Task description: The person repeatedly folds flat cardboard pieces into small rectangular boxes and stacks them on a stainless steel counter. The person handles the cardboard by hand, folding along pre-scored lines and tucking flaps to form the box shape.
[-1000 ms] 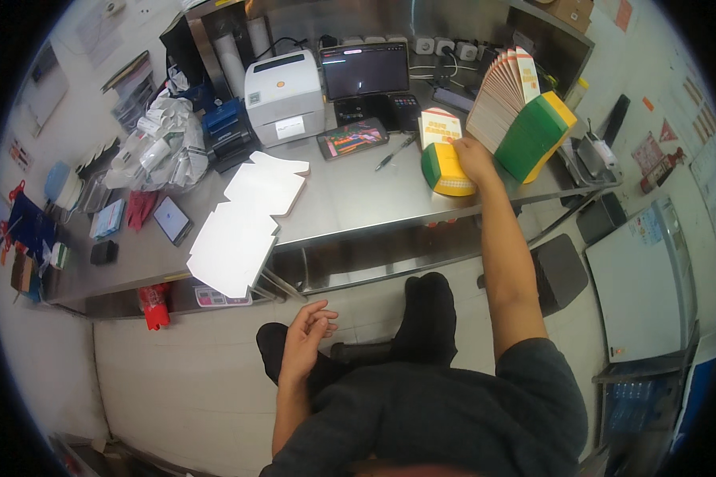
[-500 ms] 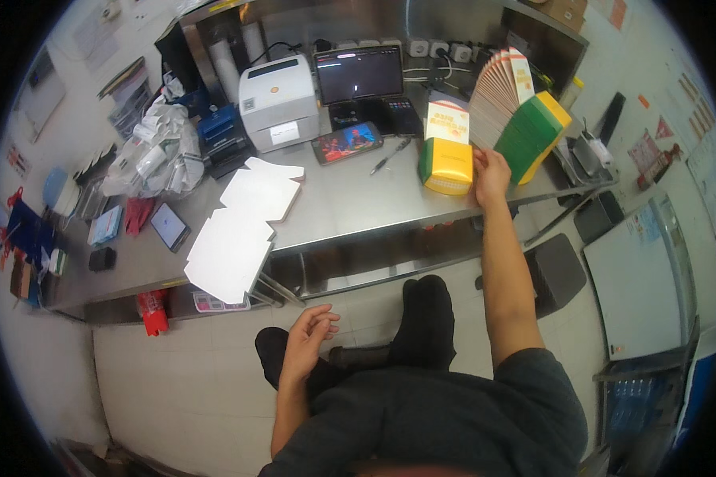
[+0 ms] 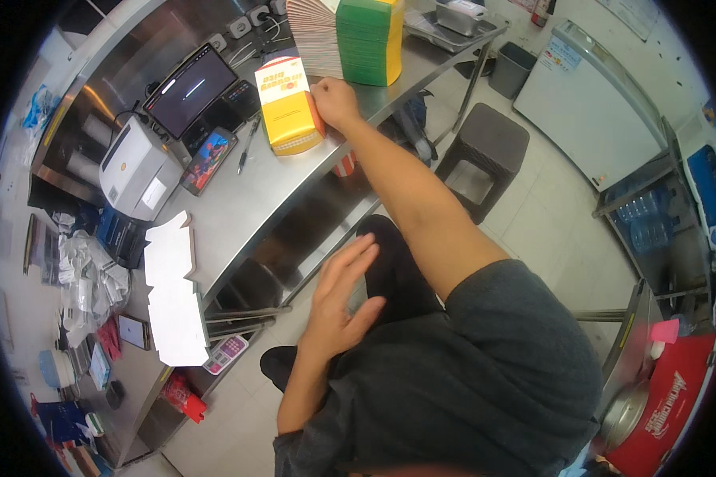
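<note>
The right hand reaches out over the steel counter and rests against the side of a yellow carton, which stands upright near the counter's far edge. The fingers curl toward the carton and seem to touch it, though I cannot tell whether they truly grip it, since the back of the hand hides them. Just beyond the hand stands a fanned stack of flat cartons, with a green stack touching it on the right.

The left hand hangs open in the air above the person's lap, fingers spread and holding nothing, well apart from the counter.

To the left of the carton lie a pen and a phone, then a white printer with a dark screen behind it. White sheets lie on the near end of the counter. A dark stool stands on the tiled floor under the counter's right end.
</note>
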`<act>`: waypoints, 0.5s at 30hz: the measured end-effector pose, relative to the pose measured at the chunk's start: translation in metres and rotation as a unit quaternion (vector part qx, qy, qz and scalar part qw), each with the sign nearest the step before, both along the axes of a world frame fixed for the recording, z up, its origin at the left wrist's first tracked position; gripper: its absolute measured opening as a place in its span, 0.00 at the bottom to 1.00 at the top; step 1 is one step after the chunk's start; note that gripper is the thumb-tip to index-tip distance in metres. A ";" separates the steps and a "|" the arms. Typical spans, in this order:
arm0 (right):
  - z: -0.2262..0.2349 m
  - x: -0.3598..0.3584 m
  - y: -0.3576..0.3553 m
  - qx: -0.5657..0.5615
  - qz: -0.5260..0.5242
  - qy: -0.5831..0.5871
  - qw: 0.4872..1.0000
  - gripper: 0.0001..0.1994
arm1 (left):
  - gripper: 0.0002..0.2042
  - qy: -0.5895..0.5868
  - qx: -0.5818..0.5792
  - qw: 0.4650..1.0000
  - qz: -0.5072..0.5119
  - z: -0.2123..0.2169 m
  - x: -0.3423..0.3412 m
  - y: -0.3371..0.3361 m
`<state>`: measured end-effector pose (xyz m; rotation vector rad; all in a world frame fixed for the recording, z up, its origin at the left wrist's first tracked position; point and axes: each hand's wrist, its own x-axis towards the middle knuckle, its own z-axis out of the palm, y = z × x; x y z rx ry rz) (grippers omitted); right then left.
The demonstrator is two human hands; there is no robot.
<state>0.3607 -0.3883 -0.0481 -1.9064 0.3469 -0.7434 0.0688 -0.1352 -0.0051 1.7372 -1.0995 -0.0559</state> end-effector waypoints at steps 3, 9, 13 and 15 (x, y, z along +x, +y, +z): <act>0.003 -0.003 0.000 0.013 0.005 0.002 1.000 0.15 | 0.35 -0.066 -0.010 0.997 -0.047 0.017 0.007 -0.033; 0.002 -0.002 0.000 0.013 0.003 -0.001 1.000 0.14 | 0.38 -0.102 -0.034 0.991 -0.082 0.023 0.010 -0.061; 0.002 0.000 0.000 0.019 -0.005 -0.010 1.000 0.14 | 0.39 -0.101 -0.040 0.991 -0.078 0.023 0.010 -0.061; 0.001 0.000 0.000 0.011 -0.010 -0.034 0.999 0.13 | 0.38 -0.109 -0.025 0.991 -0.079 0.023 0.011 -0.061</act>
